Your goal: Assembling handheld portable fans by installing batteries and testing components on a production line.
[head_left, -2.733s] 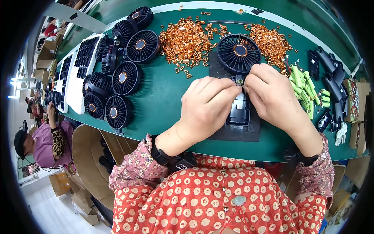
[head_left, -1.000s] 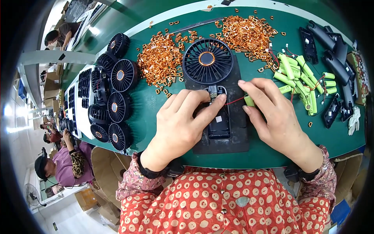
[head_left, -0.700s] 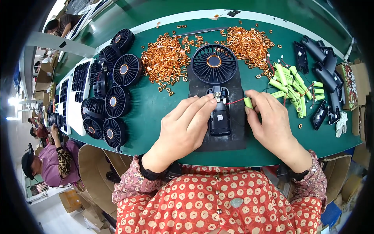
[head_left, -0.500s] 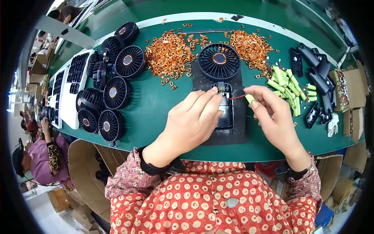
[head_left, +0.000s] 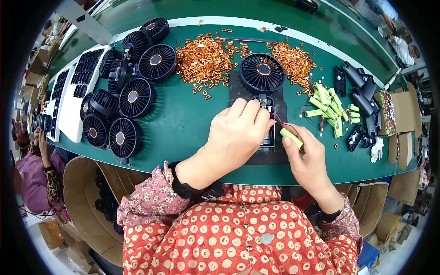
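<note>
A black handheld fan (head_left: 262,72) lies face up in front of me, its round grille away from me. Its opened handle (head_left: 267,140) rests on a black mat (head_left: 263,158) and has a small digit display. Over the handle, my left hand (head_left: 238,133) is closed with its fingertips pinched together; they hide whatever is in them. My right hand (head_left: 308,158) grips a light green cylindrical battery (head_left: 292,138) just right of the handle. Thin red and dark wires (head_left: 277,118) run from the battery toward my left fingertips.
Orange ring-like parts (head_left: 204,62) lie heaped at the back, with a second heap (head_left: 293,62) farther right. Several finished-looking fans (head_left: 136,97) crowd the left. Green batteries (head_left: 327,107), black handle shells (head_left: 362,94) and a cardboard box (head_left: 401,112) stand at right.
My right hand has brought the battery down and nearer the handle, and it now lies tilted in the fingers. My left hand has lifted slightly and its fingers have drawn into a pinch.
</note>
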Action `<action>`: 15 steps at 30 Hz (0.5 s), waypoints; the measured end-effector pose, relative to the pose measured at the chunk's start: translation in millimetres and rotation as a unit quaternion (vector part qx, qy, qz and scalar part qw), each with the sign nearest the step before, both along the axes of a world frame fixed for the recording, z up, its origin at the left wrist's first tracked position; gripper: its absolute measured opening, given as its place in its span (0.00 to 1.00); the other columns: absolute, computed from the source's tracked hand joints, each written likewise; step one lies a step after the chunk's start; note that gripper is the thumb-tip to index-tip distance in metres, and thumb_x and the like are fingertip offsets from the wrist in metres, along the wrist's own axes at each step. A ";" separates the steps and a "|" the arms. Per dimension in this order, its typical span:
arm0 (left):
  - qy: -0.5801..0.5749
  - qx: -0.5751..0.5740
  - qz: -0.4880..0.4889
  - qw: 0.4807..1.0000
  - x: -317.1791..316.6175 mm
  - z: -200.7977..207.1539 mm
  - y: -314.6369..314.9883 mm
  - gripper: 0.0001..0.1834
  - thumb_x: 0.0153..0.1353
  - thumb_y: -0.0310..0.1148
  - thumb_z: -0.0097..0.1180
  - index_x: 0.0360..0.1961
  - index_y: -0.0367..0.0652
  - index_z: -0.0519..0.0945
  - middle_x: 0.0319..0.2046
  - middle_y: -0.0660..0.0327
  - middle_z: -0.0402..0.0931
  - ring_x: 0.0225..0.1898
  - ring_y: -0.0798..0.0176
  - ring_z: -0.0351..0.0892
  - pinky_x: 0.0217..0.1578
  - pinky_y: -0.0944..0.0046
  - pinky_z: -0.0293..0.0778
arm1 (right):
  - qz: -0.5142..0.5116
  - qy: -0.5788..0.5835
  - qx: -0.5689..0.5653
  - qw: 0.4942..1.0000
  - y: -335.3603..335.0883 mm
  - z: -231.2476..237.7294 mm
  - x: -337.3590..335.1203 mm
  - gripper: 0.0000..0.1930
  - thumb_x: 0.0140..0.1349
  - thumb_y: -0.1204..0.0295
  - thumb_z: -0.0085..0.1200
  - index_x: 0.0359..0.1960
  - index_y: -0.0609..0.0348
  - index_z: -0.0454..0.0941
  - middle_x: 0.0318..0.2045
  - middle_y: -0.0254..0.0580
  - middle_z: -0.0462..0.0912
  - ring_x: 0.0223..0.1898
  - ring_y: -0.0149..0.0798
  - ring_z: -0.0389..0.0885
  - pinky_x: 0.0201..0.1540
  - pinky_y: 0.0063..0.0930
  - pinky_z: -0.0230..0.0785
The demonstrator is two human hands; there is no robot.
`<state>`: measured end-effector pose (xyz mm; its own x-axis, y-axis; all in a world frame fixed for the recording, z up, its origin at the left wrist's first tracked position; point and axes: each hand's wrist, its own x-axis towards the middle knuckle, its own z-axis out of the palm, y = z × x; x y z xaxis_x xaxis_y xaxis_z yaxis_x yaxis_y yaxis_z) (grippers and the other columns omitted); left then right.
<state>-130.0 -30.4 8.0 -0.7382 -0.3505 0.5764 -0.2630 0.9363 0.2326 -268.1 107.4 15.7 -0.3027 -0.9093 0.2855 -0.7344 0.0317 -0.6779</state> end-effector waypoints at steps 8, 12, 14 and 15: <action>-0.013 0.029 0.010 0.999 -0.4 5.9 4.3 0.14 0.47 0.33 0.69 0.32 0.40 0.78 0.34 0.58 0.79 0.33 0.59 0.78 0.29 0.65 0.76 | -0.008 -0.623 0.084 0.778 -11.9 24.7 -4.8 0.16 0.75 0.63 0.41 0.55 0.61 0.64 0.26 0.43 0.80 0.17 0.32 0.77 0.16 0.21 0.68; -0.037 -0.002 0.026 0.999 -3.0 1.1 2.7 0.12 0.48 0.33 0.67 0.31 0.41 0.78 0.32 0.59 0.78 0.31 0.59 0.78 0.28 0.65 0.76 | 0.022 -0.637 0.130 0.760 -19.5 29.1 -0.1 0.16 0.75 0.61 0.39 0.53 0.60 0.65 0.26 0.44 0.80 0.17 0.33 0.78 0.16 0.21 0.68; -0.019 -0.018 0.023 0.999 -4.6 -3.9 1.2 0.10 0.47 0.33 0.64 0.28 0.44 0.76 0.28 0.62 0.73 0.30 0.62 0.75 0.26 0.67 0.73 | 0.019 -0.624 0.133 0.770 -17.0 29.7 3.4 0.15 0.75 0.63 0.41 0.53 0.61 0.65 0.28 0.44 0.80 0.19 0.31 0.78 0.18 0.18 0.68; -0.002 -0.034 0.022 0.999 -5.4 -5.9 1.0 0.08 0.47 0.33 0.61 0.25 0.46 0.73 0.25 0.64 0.69 0.28 0.65 0.73 0.23 0.68 0.71 | 0.016 -0.538 0.150 0.830 -14.3 28.4 5.3 0.14 0.74 0.65 0.43 0.54 0.61 0.66 0.29 0.42 0.80 0.21 0.29 0.79 0.20 0.18 0.68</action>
